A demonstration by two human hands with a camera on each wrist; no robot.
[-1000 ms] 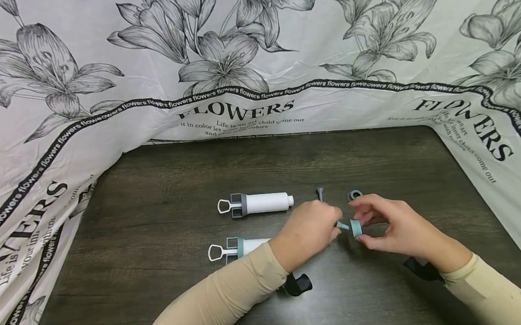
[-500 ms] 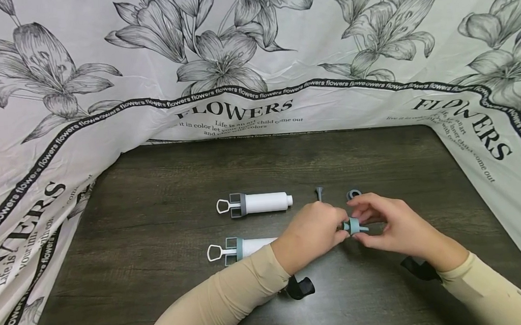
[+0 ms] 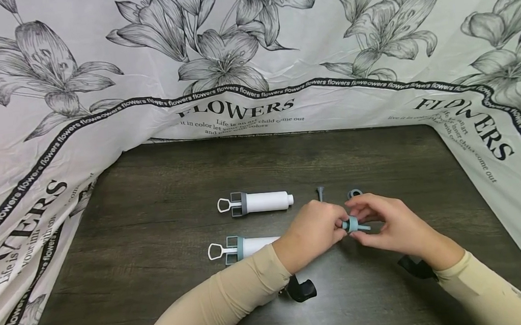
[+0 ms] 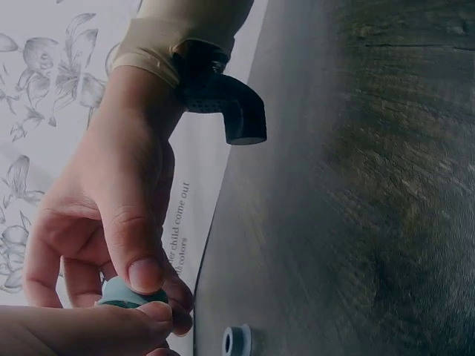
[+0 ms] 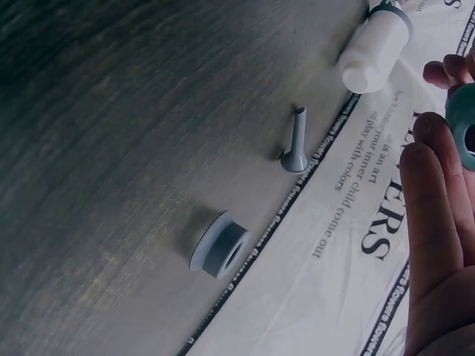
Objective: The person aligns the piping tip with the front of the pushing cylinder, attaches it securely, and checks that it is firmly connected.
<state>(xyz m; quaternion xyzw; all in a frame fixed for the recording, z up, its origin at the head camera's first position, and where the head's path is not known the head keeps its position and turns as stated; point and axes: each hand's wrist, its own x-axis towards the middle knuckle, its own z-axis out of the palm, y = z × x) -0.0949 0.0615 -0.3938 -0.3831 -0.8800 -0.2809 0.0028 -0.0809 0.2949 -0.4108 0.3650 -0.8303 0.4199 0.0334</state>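
Observation:
Above the table, in the head view, my left hand [image 3: 314,229] pinches the wide end of a teal funnel-shaped nozzle [image 3: 364,228]. Its narrow tip pokes out through a teal ring cap [image 3: 353,224] toward the right. My right hand [image 3: 391,226] holds that cap between thumb and fingers, its palm facing left. Both sets of fingertips meet at the cap in the left wrist view, where part of the teal cap [image 4: 122,293] shows between them. The right wrist view catches the cap [image 5: 462,126] at its right edge, beside the fingers.
A white syringe-like tube with grey collar [image 3: 267,202] lies left of centre. A teal-collared one [image 3: 255,245] lies nearer, partly behind the left forearm. Beyond the hands lie a grey nozzle [image 3: 320,193] and a grey ring cap [image 3: 355,194]. Floral cloth [image 3: 238,118] hangs behind the table.
The teal nozzle, held left of the cap a second ago, has moved right and into it, so its tip now sticks out the right side. The other parts lie where they were.

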